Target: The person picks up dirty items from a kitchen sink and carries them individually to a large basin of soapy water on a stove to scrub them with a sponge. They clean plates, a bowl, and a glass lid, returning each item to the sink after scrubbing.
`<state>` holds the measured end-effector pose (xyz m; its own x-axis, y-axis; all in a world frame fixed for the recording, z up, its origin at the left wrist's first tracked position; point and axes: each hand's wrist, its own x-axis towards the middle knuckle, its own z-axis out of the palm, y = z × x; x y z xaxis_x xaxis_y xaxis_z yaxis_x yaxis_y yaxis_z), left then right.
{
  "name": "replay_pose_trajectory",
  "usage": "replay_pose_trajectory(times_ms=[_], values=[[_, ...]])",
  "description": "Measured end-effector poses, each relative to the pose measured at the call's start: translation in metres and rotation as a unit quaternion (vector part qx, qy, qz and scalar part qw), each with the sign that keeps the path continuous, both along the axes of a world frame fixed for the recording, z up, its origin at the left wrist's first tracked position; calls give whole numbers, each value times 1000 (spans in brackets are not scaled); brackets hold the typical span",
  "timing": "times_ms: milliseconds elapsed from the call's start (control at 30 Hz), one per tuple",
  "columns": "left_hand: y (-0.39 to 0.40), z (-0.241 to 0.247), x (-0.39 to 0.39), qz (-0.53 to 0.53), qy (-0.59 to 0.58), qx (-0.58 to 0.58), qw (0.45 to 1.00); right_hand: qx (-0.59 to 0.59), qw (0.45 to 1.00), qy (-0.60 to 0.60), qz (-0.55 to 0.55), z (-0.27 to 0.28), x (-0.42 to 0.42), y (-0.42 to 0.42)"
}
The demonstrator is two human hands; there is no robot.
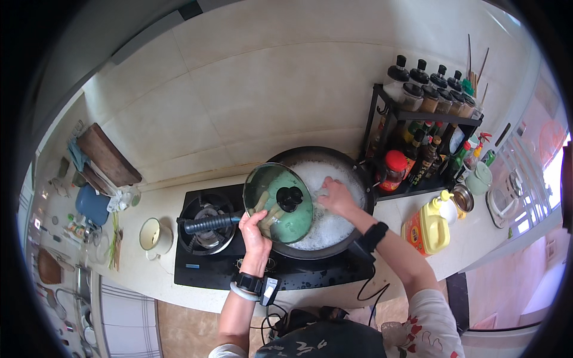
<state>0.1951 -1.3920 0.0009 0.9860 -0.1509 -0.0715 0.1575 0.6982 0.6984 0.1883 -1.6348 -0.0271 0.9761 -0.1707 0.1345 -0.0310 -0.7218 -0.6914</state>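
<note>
My left hand grips the rim of a round glass pot lid, tilted over the left side of a large black wok. Its black knob faces up, and a green surface shows through the glass. White suds fill much of the wok. Over them is my right hand, its fingers bent together beside the lid's right edge; something pale may be between the fingertips, but this is unclear. The wok's black handle extends left over the other burner of the black gas hob.
An enamel mug stands left of the hob. At the right are a yellow pump bottle, a steel bowl and a black rack of jars and sauce bottles. A wooden chopping board leans against the wall at the left.
</note>
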Motion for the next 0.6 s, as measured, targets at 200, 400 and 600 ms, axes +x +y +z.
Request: replay_pose_trajectory(times_ms=[200, 400, 600], values=[[-14, -8, 4, 1, -13, 35, 999, 36, 972, -232, 16, 44, -31, 58], [-16, 22, -12, -56, -40, 89, 994, 26, 987, -159, 4, 1, -13, 6], [-11, 16, -5, -46, -79, 126, 988, -172, 977, -123, -41, 8, -35, 2]])
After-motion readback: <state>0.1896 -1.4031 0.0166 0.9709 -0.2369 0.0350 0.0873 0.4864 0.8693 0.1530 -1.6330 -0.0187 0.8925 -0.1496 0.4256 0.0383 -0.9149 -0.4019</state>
